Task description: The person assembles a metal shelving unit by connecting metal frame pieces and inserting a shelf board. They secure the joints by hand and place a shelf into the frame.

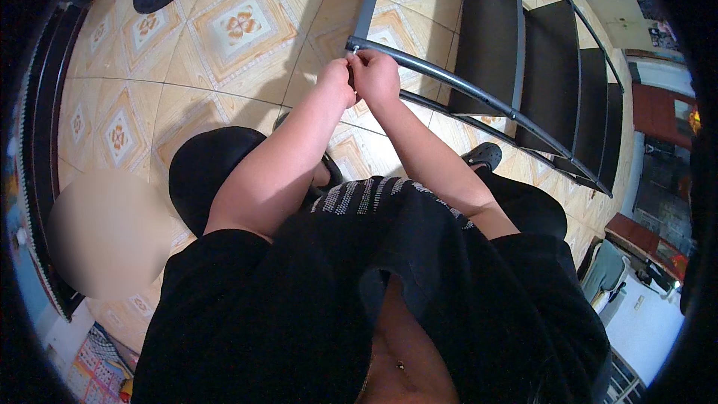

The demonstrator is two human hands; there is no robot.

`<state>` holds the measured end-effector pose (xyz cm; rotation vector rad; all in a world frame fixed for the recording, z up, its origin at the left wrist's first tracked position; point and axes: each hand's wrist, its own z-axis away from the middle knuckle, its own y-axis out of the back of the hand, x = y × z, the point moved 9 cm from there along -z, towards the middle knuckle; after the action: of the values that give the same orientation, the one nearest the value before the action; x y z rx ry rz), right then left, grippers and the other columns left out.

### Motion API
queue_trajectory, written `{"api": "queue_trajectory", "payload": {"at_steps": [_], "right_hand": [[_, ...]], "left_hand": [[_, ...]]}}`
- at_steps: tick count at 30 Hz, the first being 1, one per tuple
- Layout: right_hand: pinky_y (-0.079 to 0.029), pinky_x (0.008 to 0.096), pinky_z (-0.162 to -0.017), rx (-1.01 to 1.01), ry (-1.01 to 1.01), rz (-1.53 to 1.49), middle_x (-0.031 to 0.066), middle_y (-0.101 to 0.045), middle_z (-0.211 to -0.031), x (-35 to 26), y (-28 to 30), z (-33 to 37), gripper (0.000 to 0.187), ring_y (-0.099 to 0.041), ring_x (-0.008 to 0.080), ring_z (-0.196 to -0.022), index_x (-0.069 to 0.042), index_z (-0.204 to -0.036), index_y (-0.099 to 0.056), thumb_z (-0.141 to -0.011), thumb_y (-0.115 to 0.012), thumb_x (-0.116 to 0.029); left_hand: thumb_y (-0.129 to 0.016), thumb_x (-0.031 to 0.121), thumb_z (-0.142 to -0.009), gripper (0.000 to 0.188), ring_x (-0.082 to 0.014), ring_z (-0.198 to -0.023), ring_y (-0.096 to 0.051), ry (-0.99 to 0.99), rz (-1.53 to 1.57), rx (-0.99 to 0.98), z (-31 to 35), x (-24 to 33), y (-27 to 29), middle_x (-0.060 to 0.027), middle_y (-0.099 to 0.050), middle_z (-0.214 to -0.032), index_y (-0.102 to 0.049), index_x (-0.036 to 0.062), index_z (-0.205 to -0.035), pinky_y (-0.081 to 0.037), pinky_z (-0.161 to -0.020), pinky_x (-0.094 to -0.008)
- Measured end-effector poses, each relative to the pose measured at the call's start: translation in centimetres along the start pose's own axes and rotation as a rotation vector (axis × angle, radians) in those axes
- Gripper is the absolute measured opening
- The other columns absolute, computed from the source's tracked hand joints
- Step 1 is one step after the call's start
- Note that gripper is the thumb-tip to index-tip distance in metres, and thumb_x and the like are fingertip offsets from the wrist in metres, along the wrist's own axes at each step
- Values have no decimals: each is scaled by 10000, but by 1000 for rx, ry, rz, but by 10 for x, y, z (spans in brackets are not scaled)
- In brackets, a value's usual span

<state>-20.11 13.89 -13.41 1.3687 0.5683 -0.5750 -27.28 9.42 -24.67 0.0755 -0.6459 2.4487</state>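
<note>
"A beige tiled floor with orange-flowered diamonds (243, 26) is spreading around. What is resting on it?"

"A black metal-framed rack with flat dark shelves (490, 30), ahead and to the right."

"And the hands?"

"The left hand (341, 81) and right hand (378, 73) are meeting, fingers curled, at the end of the rack's round black tube (449, 77). A small silvery metal piece (355, 50) is showing just beside the right hand; whether either is grasping it, I cannot tell."
</note>
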Motion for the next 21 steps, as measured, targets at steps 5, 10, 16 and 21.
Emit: {"api": "queue_trajectory", "payload": {"at_steps": [5, 10, 16, 21], "right_hand": [[-520, 378, -665, -107, -19, 68, 159, -683, -797, -3, 1, -6, 281, -673, 301, -738, -74, -906, -722, -830, -635, -329], [-530, 400, -672, -178, -23, 165, 136, -689, -813, -3, 7, -12, 296, -669, 306, -767, -115, -864, -722, -790, -651, -392], [-448, 402, -822, 179, 355, 378, 91, -671, -888, -33, 40, -9, 336, -638, 294, -858, -139, -824, -693, -663, -784, -420], [-386, 376, -915, -34, 179, 166, 63, -683, -912, -3, 11, -31, 470, -642, 243, -897, -118, -941, -636, -639, -816, -429]], "left_hand": [[-436, 260, -946, 197, -198, -959, -585, 1, -45, 12, 14, -6, -1, -17, -623, -1038, -564, 144, -1042, -444, -842, -459], [-429, 259, -951, 188, -193, -943, -585, 13, -56, 35, 23, -5, -4, -2, -617, -991, -560, 142, -1018, -394, -910, -472], [-371, 241, -970, 254, -187, -863, -595, 14, 10, -23, 2, -5, -8, -18, -617, -850, -561, 152, -827, -456, -835, -383], [-341, 203, -973, 272, -196, -873, -597, -65, 163, -124, -36, 19, -3, -38, -635, -864, -569, 127, -844, -464, -800, -358]]}}
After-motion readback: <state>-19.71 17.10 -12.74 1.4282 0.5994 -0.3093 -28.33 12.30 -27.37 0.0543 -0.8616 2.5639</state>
